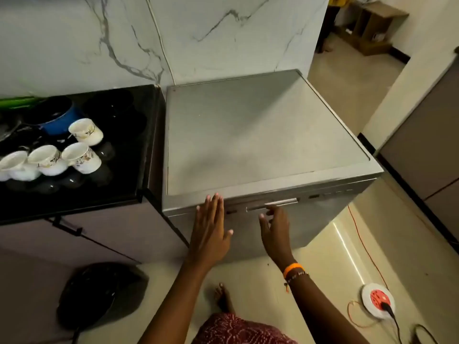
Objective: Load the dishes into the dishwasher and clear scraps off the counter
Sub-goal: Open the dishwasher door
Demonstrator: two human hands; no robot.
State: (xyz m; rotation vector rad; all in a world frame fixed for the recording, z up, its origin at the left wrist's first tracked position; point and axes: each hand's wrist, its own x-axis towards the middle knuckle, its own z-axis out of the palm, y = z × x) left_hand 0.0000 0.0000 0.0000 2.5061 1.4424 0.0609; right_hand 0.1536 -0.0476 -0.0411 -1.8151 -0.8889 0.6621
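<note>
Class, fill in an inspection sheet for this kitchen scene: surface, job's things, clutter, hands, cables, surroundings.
Surface: black counter, glossy.
Job's things: four white cups and a blue pot on the counter; dishwasher shut.
Clutter: nothing seen.
Hands: left hand flat against the dishwasher front; right hand at the door handle, contact unclear.
Cables: orange cord to a floor socket.
Surroundings: marble wall, black bin.

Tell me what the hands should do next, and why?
Probably the right hand should hook its fingers into the handle and pull the dishwasher door open. It looks closed, and the cups wait on the counter.
</note>
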